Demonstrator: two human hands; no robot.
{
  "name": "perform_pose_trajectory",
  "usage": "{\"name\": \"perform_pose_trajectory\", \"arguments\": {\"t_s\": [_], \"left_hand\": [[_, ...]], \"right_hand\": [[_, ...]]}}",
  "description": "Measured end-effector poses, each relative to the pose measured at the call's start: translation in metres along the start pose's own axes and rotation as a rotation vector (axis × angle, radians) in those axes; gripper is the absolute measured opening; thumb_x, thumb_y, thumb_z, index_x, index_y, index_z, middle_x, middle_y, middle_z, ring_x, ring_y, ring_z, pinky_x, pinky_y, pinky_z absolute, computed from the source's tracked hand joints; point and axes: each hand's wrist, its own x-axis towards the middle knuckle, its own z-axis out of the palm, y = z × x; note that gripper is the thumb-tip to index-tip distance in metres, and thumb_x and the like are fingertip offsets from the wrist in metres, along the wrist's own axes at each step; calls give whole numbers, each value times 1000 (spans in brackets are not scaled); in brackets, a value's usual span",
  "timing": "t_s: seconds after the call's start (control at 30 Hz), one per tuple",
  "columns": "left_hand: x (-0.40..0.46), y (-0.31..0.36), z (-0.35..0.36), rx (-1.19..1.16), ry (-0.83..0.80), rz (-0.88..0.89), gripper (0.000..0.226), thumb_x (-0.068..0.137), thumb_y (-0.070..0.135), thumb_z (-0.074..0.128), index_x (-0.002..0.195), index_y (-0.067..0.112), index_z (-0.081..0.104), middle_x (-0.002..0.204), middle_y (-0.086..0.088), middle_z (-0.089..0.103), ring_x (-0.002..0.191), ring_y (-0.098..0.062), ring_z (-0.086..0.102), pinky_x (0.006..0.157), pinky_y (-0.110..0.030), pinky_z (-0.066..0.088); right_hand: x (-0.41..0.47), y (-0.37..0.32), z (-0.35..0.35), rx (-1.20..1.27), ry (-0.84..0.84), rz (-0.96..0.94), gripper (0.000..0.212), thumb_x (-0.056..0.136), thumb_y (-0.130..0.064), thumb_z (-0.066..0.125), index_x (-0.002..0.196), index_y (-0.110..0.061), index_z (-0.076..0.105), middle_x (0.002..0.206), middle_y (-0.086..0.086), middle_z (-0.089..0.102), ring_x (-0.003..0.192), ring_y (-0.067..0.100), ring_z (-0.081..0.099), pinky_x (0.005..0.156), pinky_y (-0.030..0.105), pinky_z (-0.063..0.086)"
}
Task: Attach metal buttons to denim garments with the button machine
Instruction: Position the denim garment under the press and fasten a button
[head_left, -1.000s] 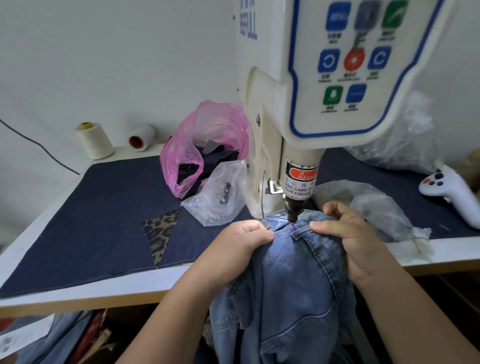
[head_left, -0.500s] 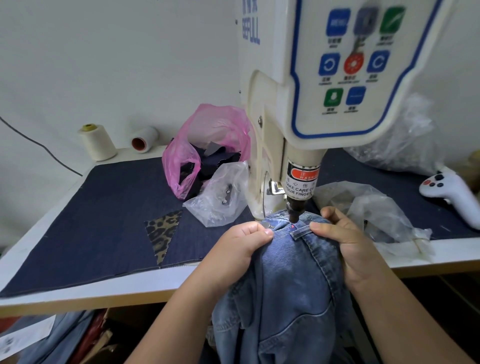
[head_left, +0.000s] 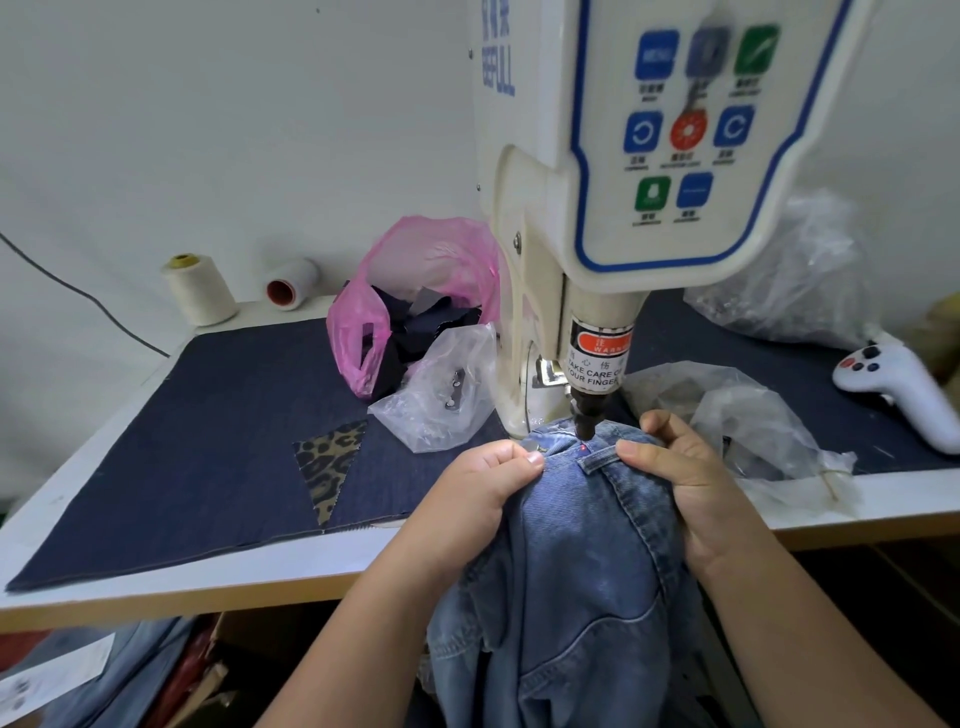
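The left hand (head_left: 483, 480) and right hand (head_left: 675, 478) both pinch the denim jacket (head_left: 576, 561), bunched at the bench (head_left: 883, 499) edge under the button machine (head_left: 597, 218), its punch tip (head_left: 584, 428) between the thumbs. Plastic bags (head_left: 441, 395) crowd close behind; the dark mat (head_left: 208, 426) lies open to the left.

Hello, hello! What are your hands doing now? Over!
Both hands, left and right, pinching denim garment under machine punch. Fingers near punch.
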Motion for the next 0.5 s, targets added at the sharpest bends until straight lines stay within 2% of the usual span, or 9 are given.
{"name": "perform_pose_trajectory", "arguments": {"t_s": [0.27, 0.5], "left_hand": [[1, -2, -1, -25, -9, 5, 23, 85, 40, 59, 73, 22, 62, 79, -4, 63, 77, -19, 55, 76, -34, 41], [1, -4, -2, -31, -18, 22, 28, 100, 28, 56, 73, 21, 62, 79, -4, 62, 78, -19, 54, 74, -33, 41]], "right_hand": [[2, 1, 1, -23, 34, -16, 30, 63, 3, 69, 79, -19, 56, 82, 11, 71, 68, 23, 70, 59, 33, 59], [5, 3, -2, -18, 32, -22, 32, 61, 2, 70, 81, -19, 55, 80, 10, 73, 67, 21, 71, 57, 31, 59]]}}
